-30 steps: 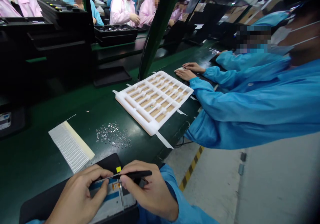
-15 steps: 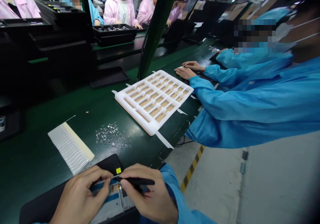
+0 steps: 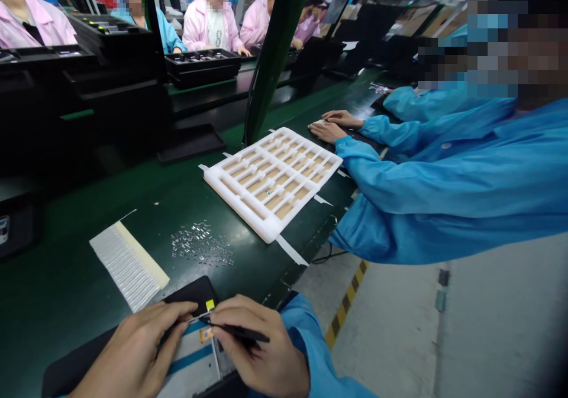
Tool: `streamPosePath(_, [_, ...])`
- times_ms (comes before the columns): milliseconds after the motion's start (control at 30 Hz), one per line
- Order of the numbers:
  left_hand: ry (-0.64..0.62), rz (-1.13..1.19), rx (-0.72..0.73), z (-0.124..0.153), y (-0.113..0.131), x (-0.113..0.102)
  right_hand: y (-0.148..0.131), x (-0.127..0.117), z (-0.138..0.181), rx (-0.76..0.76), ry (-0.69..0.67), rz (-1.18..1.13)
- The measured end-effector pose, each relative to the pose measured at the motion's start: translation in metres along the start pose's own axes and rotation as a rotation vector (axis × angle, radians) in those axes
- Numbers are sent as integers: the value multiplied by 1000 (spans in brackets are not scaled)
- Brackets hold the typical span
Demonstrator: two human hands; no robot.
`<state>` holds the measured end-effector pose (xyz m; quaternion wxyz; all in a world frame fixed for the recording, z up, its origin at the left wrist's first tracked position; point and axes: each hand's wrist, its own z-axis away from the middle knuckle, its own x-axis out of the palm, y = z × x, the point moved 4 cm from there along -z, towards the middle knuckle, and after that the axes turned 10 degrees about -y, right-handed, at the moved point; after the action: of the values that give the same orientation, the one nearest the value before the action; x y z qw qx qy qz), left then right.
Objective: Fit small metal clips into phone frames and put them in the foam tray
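In the lower middle of the head view, my right hand (image 3: pixel 261 348) is closed around slim black tweezers (image 3: pixel 246 330). Their tip meets the upper edge of a flat silver-grey phone part (image 3: pixel 195 377) with blue strips and an orange patch (image 3: pixel 206 334). My left hand (image 3: pixel 133 345) rests over the part's left side, thumb and fingers closed at its top edge. Beneath lies a black tray (image 3: pixel 75 362), with a yellow square (image 3: pixel 210 306) near the tweezers' tip. Small shiny metal pieces (image 3: pixel 199 244) are scattered beyond my hands.
A sheet with rows of whitish strips (image 3: pixel 128 268) lies left of the metal pieces. A white slotted foam tray (image 3: pixel 271 232) is taped to the green table (image 3: pixel 177 185). A co-worker's blue sleeve (image 3: pixel 421 197) reaches in from the right. A green post (image 3: pixel 277 49) rises behind.
My left thumb and fingertips have slid slightly left along the phone part's edge. The tweezers in my right hand have tilted a little, their rear end lower. The view has shifted slightly.
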<state>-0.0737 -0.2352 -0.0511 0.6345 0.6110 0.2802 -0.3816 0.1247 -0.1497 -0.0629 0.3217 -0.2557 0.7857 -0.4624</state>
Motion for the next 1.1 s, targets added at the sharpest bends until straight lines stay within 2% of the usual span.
streamPosePath(200, [40, -367, 185, 9, 15, -5, 1, 8, 1, 68, 9, 24])
streamPosePath(267, [37, -372, 158, 6, 9, -11, 1, 10, 0, 96, 7, 31])
streamPosePath(333, [95, -368, 40, 1, -12, -28, 1, 8, -2, 121, 21, 14])
streamPosePath(467, [240, -474, -287, -22, -77, -80, 1, -6, -6, 166, 116, -50])
streamPosePath(533, [243, -521, -403, -39, -104, -100, 1, -16, -7, 166, 163, -37])
streamPosePath(600, [208, -560, -489, -55, -122, -112, 1, -24, -6, 159, 186, -7])
streamPosePath(700, [133, -624, -567, -72, -132, -114, 3, -33, 1, 158, 212, 20])
streamPosePath(800, [97, -718, -600, -78, -132, -108, 10, -36, 9, 185, 239, 33])
streamPosePath(967, [82, -864, -556, -79, -128, -100, 18, -34, 15, 216, 243, 24])
streamPosePath(1100, [130, -886, -504, -77, -123, -106, 19, -34, 13, 203, 224, 2])
